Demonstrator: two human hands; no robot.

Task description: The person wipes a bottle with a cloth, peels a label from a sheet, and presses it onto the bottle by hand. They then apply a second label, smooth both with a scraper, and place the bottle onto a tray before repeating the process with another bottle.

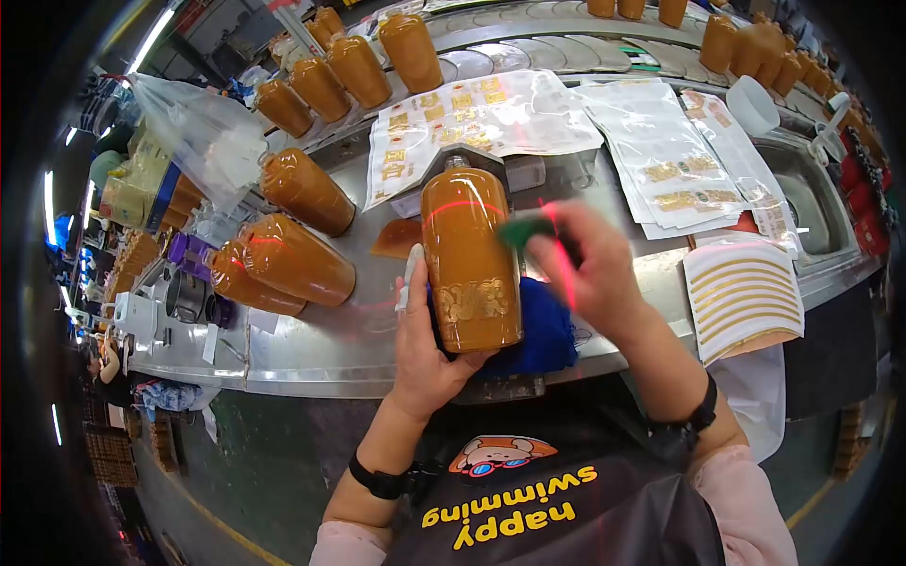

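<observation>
A glossy amber-brown bottle with a raised gold emblem low on its front leans back in the middle of the metal bench. My left hand is closed around its lower left side and base, with a white covering on a finger. My right hand, blurred by motion, pinches a small dark green piece against or close to the bottle's right side; its exact kind is unclear. A red laser line crosses the bottle's shoulder and my right hand. Blue cloth lies under and beside the bottle.
Other brown bottles stand or lean to the left and along the conveyor behind. Printed label sheets cover the back of the bench. A sheet of curved gold strips lies at right, near the sink.
</observation>
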